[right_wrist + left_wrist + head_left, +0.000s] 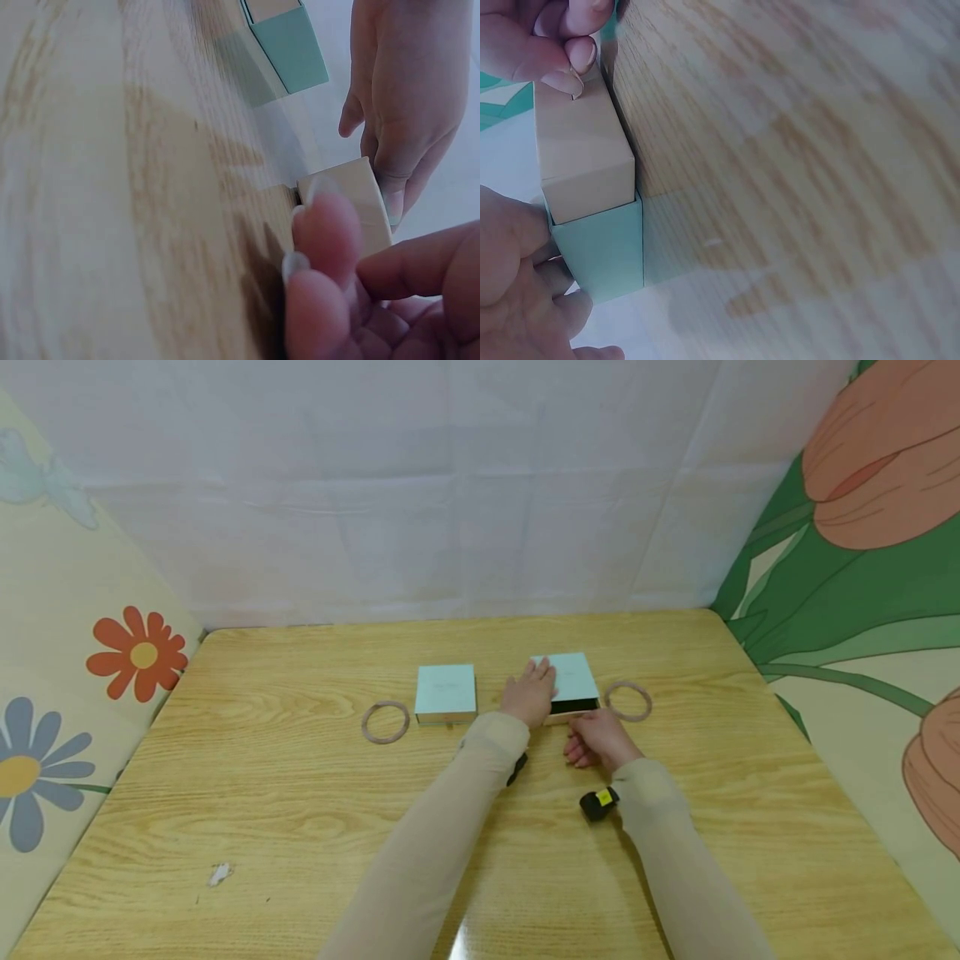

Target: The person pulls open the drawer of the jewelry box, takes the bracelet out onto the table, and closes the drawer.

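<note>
A pale teal drawer box (576,675) sits at the right of the table, its beige drawer (585,150) pulled partly out toward me with a dark inside showing. My left hand (528,695) rests on the left part of the box's top, fingers stretched forward in the head view. At the drawer's front, my right hand (602,739) pinches a small pull tab (575,84) between thumb and finger; its other fingers are curled. The right wrist view has the drawer front (352,187) partly hidden behind the right fingers.
A second teal box (446,690), closed, stands to the left. One thin pinkish ring (365,722) lies left of it, and another ring (649,702) is right of the first box. A white sheet (450,493) hangs behind the wooden table (300,810).
</note>
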### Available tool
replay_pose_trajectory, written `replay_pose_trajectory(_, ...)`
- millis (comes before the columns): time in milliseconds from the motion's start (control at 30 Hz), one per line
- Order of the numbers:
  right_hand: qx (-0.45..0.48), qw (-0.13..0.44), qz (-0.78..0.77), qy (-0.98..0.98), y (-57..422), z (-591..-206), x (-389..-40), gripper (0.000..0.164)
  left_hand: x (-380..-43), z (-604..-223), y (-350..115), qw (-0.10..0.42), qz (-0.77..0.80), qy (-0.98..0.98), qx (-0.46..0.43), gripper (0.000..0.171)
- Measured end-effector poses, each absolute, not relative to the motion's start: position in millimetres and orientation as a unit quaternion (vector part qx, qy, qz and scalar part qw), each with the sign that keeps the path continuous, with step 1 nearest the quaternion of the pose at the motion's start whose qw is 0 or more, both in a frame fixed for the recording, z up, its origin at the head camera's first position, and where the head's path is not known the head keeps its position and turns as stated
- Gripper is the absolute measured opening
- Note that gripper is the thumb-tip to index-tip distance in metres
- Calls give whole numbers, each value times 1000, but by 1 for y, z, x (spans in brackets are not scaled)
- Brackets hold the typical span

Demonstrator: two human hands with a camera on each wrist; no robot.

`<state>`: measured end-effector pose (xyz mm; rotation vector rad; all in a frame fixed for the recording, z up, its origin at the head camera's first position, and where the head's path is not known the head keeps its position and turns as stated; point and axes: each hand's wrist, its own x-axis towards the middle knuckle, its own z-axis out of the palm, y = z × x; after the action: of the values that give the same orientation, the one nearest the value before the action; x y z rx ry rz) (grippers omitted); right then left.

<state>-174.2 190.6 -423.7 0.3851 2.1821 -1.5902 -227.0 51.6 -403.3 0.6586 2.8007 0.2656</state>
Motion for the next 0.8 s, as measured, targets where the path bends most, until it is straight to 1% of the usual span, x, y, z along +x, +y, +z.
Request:
replay_pose_trajectory(500, 138, 206, -575, 780, 189, -423, -176, 25, -229, -405, 52, 136, 92, 960, 225, 52)
replay_pose_trajectory(800, 131, 207, -577, 779, 189, -424, -178, 25, -227, -404, 51, 132, 98, 960, 227, 52)
